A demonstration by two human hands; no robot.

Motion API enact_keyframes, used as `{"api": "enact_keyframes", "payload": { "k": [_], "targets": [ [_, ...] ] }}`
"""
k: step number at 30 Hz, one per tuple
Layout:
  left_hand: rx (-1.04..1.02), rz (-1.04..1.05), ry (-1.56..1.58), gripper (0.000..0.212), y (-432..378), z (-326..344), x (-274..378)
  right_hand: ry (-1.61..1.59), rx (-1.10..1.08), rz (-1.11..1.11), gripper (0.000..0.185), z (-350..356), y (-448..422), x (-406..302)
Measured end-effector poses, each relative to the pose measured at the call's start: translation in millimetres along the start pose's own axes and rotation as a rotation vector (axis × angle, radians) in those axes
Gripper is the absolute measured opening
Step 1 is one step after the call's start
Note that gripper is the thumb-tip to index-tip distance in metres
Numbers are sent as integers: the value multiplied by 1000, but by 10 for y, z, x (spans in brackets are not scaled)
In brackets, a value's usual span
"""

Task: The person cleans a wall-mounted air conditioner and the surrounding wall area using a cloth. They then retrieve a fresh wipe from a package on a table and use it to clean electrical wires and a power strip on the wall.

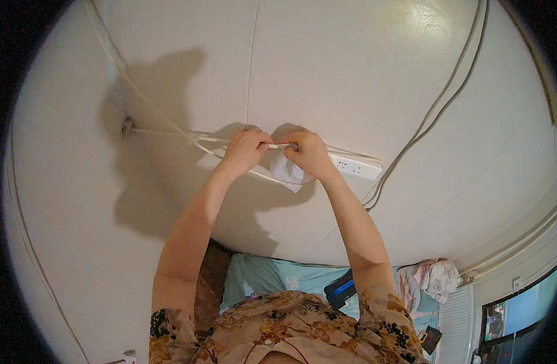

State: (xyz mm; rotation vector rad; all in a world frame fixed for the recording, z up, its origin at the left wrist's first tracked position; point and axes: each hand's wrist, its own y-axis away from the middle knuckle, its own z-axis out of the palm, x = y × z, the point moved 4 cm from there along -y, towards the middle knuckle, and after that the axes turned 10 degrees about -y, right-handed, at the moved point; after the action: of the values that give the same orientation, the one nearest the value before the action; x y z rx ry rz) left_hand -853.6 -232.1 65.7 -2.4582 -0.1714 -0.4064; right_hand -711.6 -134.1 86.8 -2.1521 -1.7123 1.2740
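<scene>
Both my arms reach up to a pale wall. My left hand (pixel 248 149) pinches a thin white cable (pixel 273 146) between thumb and fingers. Just to its right, my right hand (pixel 307 152) grips the same cable, where a bit of red shows at the fingertips. A crumpled white tissue or cloth (pixel 288 169) hangs below and between the hands; what holds it is hidden. Behind my right hand, a white power strip (pixel 356 167) lies against the wall, its sockets showing to the right of my wrist. A looped white cable (pixel 278 180) passes beneath both hands.
White cables run up left past a dark hole (pixel 127 126) in the wall. Two grey cables (pixel 431 123) hang at right. Below are a bed with a light-blue sheet (pixel 255 273), a dark case (pixel 341 291), bundled floral cloth (pixel 437 277), a white radiator (pixel 456 323) and a screen (pixel 526 305).
</scene>
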Motion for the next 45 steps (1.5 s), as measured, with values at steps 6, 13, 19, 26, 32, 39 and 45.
{"api": "enact_keyframes", "payload": {
  "k": [6,13,19,26,32,39,45],
  "targets": [
    [-10,24,13,13,-58,96,-69,36,0,36,24,4,-26,28],
    [-21,-8,-22,13,-27,54,-37,-11,18,-17,23,63,-48,106],
    [-50,-44,37,13,-53,57,-6,-28,3,12,23,68,-61,216],
    [-105,-107,43,17,-47,71,-5,-212,-35,34,24,-124,-1,134],
    [-21,-43,64,17,-32,66,-35,-278,475,-53,28,-767,304,207],
    [294,-87,314,31,298,-316,461,-312,731,106,18,-1008,702,52],
    [133,34,542,46,742,14,1125,-748,264,294,22,-57,1047,-264]
  ]
}}
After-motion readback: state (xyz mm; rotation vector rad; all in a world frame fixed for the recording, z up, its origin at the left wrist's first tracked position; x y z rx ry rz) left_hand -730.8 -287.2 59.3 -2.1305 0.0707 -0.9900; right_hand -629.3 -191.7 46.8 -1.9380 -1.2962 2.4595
